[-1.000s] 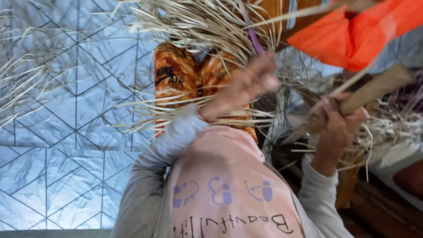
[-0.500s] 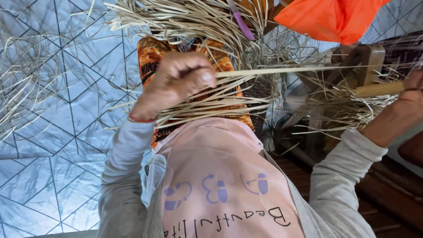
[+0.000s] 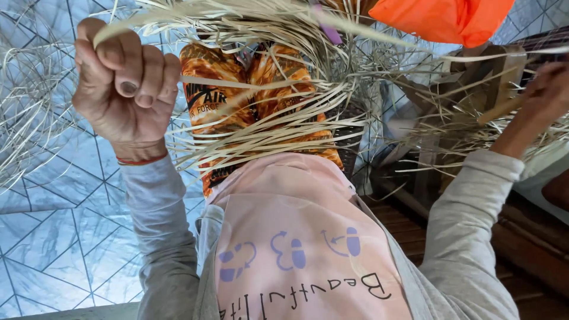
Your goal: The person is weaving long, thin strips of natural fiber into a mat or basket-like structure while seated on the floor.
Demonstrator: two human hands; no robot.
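Movement: since half a second ago the left hand (image 3: 124,89) has swung out to the left and up, drawing one pale strip (image 3: 261,83) taut across the lap.
Left hand: fist clenched tight on that strip, knuckles toward the camera.
Right hand: (image 3: 548,98) at the far right edge, blurred, fingers closed round a wooden stick (image 3: 504,109).
Strip bundle: (image 3: 267,127) loose pale reed strips heaped over the orange patterned trousers (image 3: 219,89).
Surroundings: orange cloth (image 3: 444,21) above; blue geometric floor (image 3: 53,237) at left; wooden frame (image 3: 504,68) behind the stick.
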